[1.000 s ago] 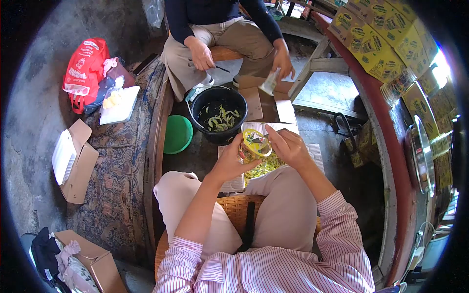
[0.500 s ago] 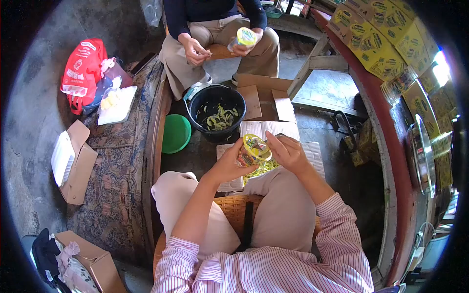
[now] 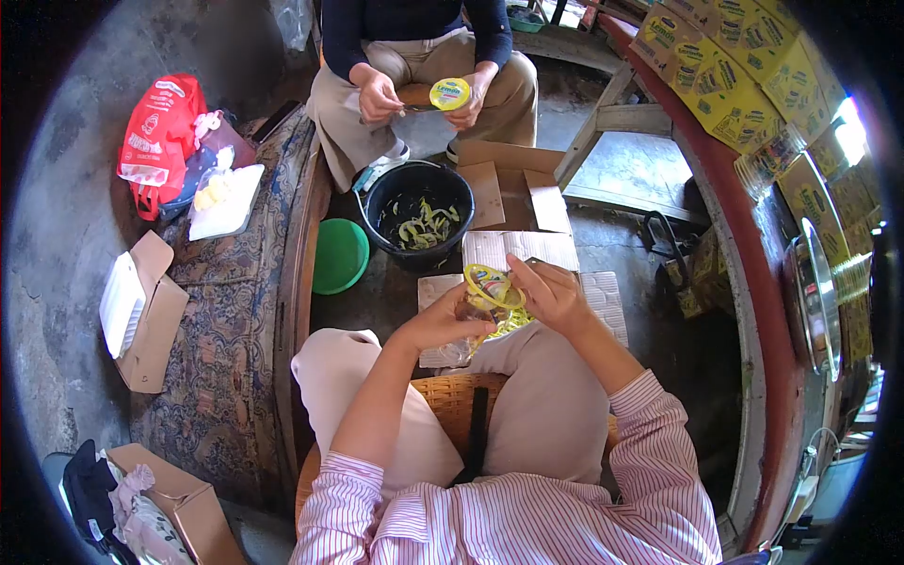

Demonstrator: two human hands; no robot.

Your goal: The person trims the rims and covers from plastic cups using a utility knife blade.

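My left hand (image 3: 447, 318) is wrapped round a clear plastic cup (image 3: 492, 290) with a yellow rim, its mouth tilted toward my right hand. My right hand (image 3: 551, 294) is closed at the right side of that rim. A thin dark tool (image 3: 537, 263) shows just above its fingers, mostly hidden by them. Below the cup, yellow-green strips (image 3: 513, 323) lie on a pale cardboard sheet (image 3: 603, 292) by my knees. Opposite me, a co-worker's hands (image 3: 379, 98) hold a cup with a yellow lemon-printed lid (image 3: 450, 93).
A black bucket (image 3: 375, 202) with yellow-green strips stands ahead, beside a green lid (image 3: 340, 256). Behind the cardboard sits an open carton (image 3: 515, 177). Left is a patterned bench (image 3: 221, 325) with a red bag (image 3: 162, 127). Yellow printed cartons (image 3: 725, 71) line the right side.
The cup in my left hand has turned, and its printed side has given way to a clearer side. The co-worker has lowered their cup and turned its lid toward me.
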